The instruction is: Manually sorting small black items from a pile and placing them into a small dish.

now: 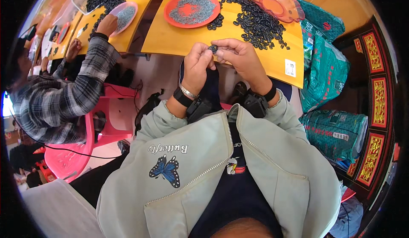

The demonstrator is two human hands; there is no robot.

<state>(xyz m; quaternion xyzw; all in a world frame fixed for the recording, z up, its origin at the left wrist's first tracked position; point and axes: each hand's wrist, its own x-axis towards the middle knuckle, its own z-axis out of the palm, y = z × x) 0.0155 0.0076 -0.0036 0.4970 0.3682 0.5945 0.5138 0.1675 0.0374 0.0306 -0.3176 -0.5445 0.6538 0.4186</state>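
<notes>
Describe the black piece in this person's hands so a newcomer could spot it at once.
Find the nearest yellow table, then its near edge. There the left hand and right hand come together, with the small, rounded black piece between them. Unlike the similar loose pieces spread on the table, it is held.

Fingers (226,43) partly hide the small black piece (214,49), its details too small to tell.
</notes>
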